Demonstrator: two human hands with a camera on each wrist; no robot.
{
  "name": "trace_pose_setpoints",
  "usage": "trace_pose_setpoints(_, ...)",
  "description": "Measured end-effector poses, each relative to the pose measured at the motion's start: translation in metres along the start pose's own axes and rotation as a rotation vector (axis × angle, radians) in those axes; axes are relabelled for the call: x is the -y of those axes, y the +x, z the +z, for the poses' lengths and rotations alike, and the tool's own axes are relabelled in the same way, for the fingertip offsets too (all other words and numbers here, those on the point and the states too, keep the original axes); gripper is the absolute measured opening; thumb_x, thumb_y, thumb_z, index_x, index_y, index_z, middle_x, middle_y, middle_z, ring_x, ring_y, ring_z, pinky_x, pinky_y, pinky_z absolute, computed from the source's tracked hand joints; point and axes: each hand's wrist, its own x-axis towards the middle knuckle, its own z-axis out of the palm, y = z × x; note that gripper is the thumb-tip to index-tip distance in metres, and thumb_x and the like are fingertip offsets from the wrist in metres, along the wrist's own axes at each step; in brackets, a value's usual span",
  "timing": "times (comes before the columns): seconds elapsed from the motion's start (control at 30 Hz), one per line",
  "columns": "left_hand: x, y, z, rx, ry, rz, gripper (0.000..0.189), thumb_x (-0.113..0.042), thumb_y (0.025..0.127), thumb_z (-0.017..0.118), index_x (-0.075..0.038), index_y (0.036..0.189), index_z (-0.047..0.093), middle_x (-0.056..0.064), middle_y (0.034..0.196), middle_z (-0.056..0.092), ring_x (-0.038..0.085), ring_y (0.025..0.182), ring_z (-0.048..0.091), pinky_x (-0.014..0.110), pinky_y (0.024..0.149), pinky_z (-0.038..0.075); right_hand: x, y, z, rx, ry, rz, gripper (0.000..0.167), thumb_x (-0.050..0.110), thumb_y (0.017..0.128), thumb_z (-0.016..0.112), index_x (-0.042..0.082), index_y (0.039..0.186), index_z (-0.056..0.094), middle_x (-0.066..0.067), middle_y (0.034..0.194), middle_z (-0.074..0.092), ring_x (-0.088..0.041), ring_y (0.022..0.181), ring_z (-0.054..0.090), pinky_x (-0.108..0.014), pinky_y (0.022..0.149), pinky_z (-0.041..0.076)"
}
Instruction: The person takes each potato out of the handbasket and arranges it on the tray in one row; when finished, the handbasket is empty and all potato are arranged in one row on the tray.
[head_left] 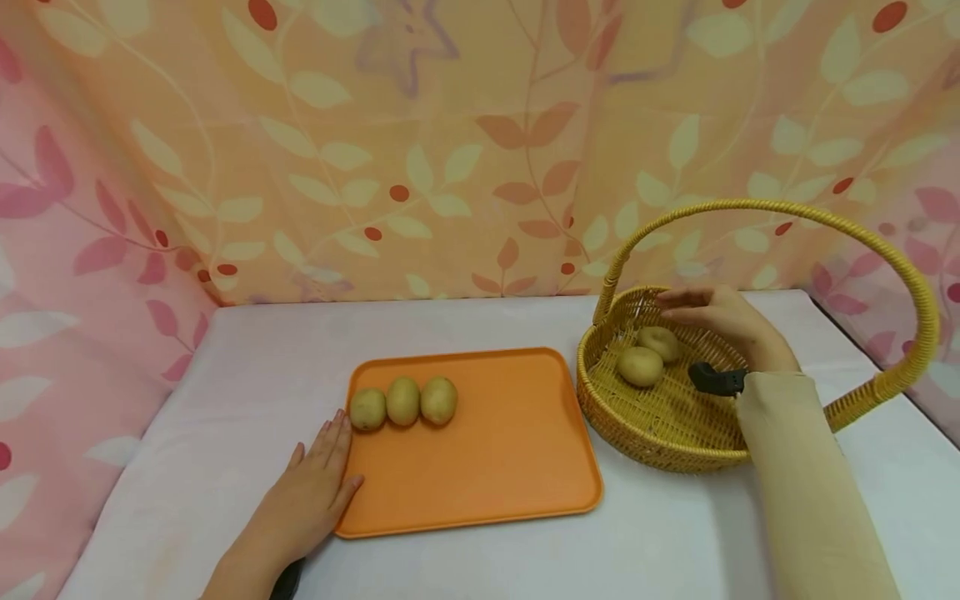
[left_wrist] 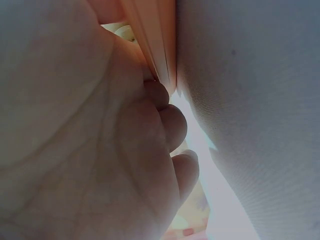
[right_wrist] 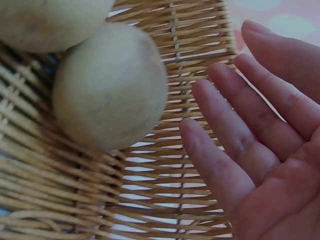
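My right hand is over the far right part of a yellow wicker basket, its fingers fairly straight and holding nothing. Two potatoes lie in the basket: a nearer potato and a farther potato. In the right wrist view the fingertips point toward a potato, with a gap between. My left hand rests with extended fingers at the left edge of an orange tray. Three potatoes stand in a row at the tray's far left: the left potato, middle potato and right potato.
The basket's tall handle arches above it and to the right of my right forearm. A white cloth covers the table. Behind stands a leaf-patterned curtain, with pink fabric at the left.
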Motion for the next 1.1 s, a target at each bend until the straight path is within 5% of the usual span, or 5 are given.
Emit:
trace_pose_setpoints(0.27,0.003,0.0,0.0,0.011,0.002,-0.008,0.066,-0.029,0.098,0.05,0.008,0.145,0.023,0.022,0.153,0.018,0.039,0.138,0.022,0.062,0.105,0.02,-0.009,0.006,0.003,0.11,-0.107,0.062,0.049,0.016,0.091,0.063,-0.01,0.131,0.049,-0.022,0.127,0.055,0.0,0.096,0.057,-0.027,0.085,0.048)
trace_pose_setpoints(0.47,0.003,0.001,0.0,0.011,0.006,-0.005,0.066,-0.03,0.098,0.049,0.008,0.146,0.023,0.022,0.153,0.019,0.039,0.138,0.021,0.062,0.105,0.02,-0.018,0.007,0.005,0.152,-0.073,0.152,0.055,0.016,0.089,0.066,-0.009,0.133,0.046,-0.022,0.129,0.052,-0.005,0.096,0.057,-0.031,0.086,0.048)
trace_pose_setpoints(1.1,0.0,0.001,-0.001,0.03,-0.006,-0.016,0.067,-0.03,0.098,0.05,0.008,0.146,0.021,0.022,0.153,0.017,0.039,0.139,0.02,0.063,0.105,0.019,-0.021,0.009,0.008,0.268,-0.131,0.202,0.066,0.018,0.086,0.068,-0.011,0.138,0.038,-0.029,0.136,0.042,-0.022,0.105,0.054,-0.034,0.089,0.046)
